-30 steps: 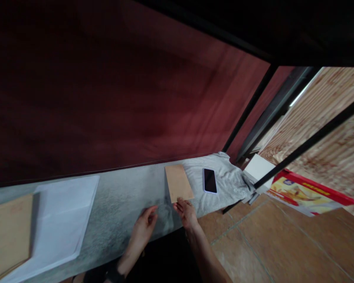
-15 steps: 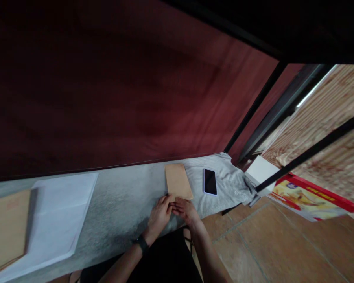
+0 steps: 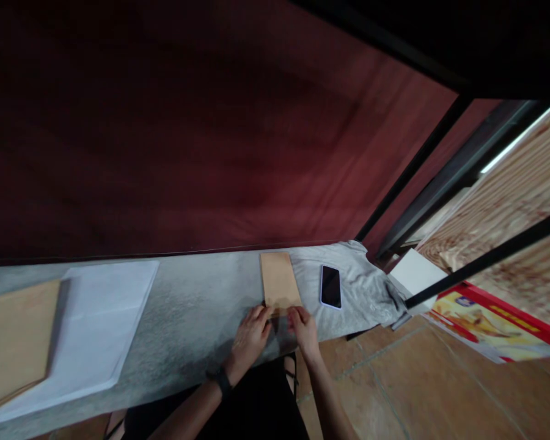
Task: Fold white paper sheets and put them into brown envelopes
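Paper rectangle (image 3: 279,278), tan and flat, on mottled grey fabric (image 3: 201,299): one o'clock from left hand (image 3: 251,333), eleven from right hand (image 3: 305,330), both pinching its near corners.

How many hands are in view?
2: the left hand at the near left corner of the small brown paper, the right hand at its near right corner. Some fingers are hidden.

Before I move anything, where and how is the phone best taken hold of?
By its long edges, about the middle, I would say, with the grip coming down from above on the near side. The phone lies flat, screen up, on the cloth, its shorter width likely easy to span, and the red panel stands beyond its far end.
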Motion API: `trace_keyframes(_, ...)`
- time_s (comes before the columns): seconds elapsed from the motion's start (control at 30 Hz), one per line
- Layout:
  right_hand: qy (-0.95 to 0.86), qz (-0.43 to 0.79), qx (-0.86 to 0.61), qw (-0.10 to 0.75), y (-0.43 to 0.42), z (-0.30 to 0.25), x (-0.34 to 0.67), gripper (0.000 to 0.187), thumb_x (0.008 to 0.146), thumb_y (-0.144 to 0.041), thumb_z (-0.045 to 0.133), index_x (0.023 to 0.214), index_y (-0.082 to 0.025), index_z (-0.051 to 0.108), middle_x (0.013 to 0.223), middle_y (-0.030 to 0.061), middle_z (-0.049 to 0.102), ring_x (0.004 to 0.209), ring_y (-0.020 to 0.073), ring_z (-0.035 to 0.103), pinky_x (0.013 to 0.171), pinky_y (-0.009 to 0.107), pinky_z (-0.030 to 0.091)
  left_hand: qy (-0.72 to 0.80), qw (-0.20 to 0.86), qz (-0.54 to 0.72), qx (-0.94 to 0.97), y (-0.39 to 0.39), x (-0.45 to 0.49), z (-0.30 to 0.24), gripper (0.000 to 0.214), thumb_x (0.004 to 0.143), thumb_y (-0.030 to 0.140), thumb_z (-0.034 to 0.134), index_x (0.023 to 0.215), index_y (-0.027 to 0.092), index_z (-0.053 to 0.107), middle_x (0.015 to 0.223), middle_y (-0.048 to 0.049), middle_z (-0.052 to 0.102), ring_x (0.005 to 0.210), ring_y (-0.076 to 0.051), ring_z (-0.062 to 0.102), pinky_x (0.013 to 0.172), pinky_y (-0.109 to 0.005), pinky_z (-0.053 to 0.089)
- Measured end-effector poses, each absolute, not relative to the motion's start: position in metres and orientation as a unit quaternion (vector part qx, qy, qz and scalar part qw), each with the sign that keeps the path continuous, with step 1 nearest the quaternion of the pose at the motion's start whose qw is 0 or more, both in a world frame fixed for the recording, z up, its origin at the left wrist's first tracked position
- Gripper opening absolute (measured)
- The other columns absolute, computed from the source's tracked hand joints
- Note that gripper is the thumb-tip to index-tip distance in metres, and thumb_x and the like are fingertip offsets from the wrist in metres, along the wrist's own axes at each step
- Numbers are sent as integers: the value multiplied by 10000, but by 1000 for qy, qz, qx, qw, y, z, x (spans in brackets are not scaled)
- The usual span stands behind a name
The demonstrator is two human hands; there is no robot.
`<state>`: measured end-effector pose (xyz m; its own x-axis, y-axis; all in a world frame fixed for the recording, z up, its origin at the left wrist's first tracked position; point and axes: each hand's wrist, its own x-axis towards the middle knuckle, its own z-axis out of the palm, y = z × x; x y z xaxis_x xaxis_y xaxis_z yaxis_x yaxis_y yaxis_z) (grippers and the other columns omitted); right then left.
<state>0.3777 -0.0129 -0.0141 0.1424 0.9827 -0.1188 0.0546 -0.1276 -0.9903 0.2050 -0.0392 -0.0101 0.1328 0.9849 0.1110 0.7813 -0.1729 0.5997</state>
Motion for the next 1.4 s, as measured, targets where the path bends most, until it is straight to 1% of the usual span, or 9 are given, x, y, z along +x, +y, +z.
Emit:
trace_keyframes(0.07,-529,321,-615,489,-13,-17,385,325,894,-426,579,1059,-187,724,1096,128,700,1010,270,675,903,421,545,615,199,270,714,-38,207,-13,498,892,176,445,1381,182,542,1287,-119,624,1214,-249,564,1078,-408,447)
trace_keyframes(0.13,-605,172,-627,459,-10,-23,391,368,951,-392,496,1190,-177,675,1264,167,631,1193,288,593,1022,471,479,621,193,280,707,-37,209,-16,521,884,165,450,1400,186,518,1285,-116,624,1225,-248,557,1083,-407,444)
trace_keyframes(0.27,-687,72,-614,382,-4,-41,394,401,997,-321,390,1251,-136,638,1326,208,594,1269,316,530,1043,531,446,633,183,258,706,-37,213,-18,439,894,152,439,1305,183,588,1212,-112,641,1172,-254,578,1050,-409,462)
trace_keyframes(0.4,-701,46,-616,356,-5,-55,393,439,1006,-296,351,1323,-109,591,1378,225,560,1309,323,495,1043,545,439,631,173,238,718,-40,215,-13,398,914,140,409,1253,168,617,1211,-119,640,1152,-257,574,1047,-414,453)
trace_keyframes(0.53,-707,38,-607,360,-7,-57,394,434,1004,-296,357,1338,-134,581,1391,205,558,1317,312,490,1042,543,441,623,166,233,728,-43,214,-8,376,931,156,398,1227,190,626,1202,-102,640,1141,-241,571,1041,-406,449)
trace_keyframes(0.73,-709,40,-611,350,-7,-58,395,453,1011,-324,344,1351,-129,571,1396,207,555,1329,315,477,1061,536,422,617,150,221,740,-42,213,-9,399,948,174,400,1301,186,585,1254,-106,627,1180,-245,556,1071,-401,423)
trace_keyframes(1.17,-712,24,-607,353,-10,-63,395,479,1013,-347,333,1335,-93,580,1352,226,588,1312,325,499,1046,531,430,612,165,214,743,-37,215,-9,375,895,52,418,1148,207,648,1188,-93,651,1145,-242,575,1033,-394,450)
trace_keyframes(1.3,-714,17,-600,360,-9,-64,396,489,1021,-359,334,1357,-91,566,1370,231,575,1308,334,508,1039,543,439,608,178,216,743,-39,215,-2,388,900,55,405,1163,189,656,1200,-103,658,1166,-237,580,1047,-382,448)
trace_keyframes(1.4,-724,-4,-579,375,-10,-65,396,513,1033,-384,343,1424,-94,504,1450,244,505,1366,351,452,1044,575,436,611,184,237,733,-50,207,1,381,926,129,440,1253,204,621,1274,-84,646,1195,-220,579,1062,-379,455)
